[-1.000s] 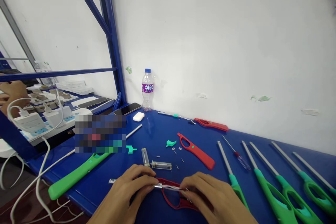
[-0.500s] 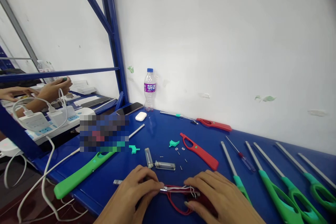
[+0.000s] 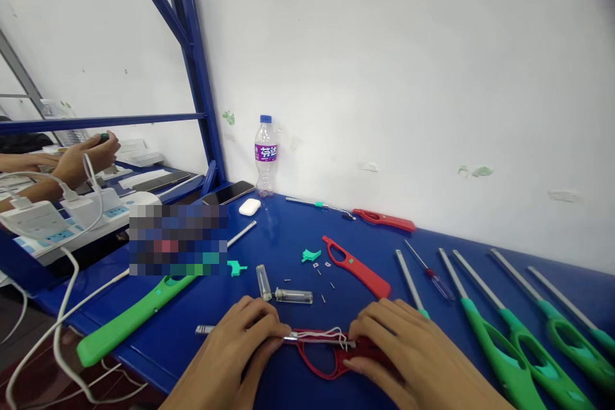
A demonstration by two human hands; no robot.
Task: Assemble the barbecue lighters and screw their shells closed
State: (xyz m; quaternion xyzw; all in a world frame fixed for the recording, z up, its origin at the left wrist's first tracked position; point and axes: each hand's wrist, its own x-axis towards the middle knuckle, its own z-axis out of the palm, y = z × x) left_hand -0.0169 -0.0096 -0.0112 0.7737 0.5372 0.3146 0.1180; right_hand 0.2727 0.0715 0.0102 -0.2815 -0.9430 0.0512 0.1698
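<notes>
My left hand [image 3: 243, 339] is closed in a pinch on a thin metal tube [image 3: 204, 330] that lies across an open red lighter shell [image 3: 331, 359] at the near edge of the blue table [image 3: 283, 243]. My right hand [image 3: 408, 352] is closed too, its fingertips pressing thin white wires [image 3: 331, 335] and the tube's other end into the red shell. Just beyond the hands lie two clear plastic tubes [image 3: 293, 296], small screws and teal trigger pieces [image 3: 311, 255].
A red lighter half [image 3: 355, 267], another red lighter [image 3: 384, 220], a screwdriver [image 3: 430, 272] and several green long-nosed lighters [image 3: 500, 346] lie to the right. A big green lighter [image 3: 129, 314] lies left. A water bottle [image 3: 266, 157], a phone and an earbud case stand at the back. A co-worker's hands [image 3: 81, 157] work at far left.
My right hand has shifted slightly along the red shell and the white wires now loop up more clearly. The co-worker's hand at far left has moved right.
</notes>
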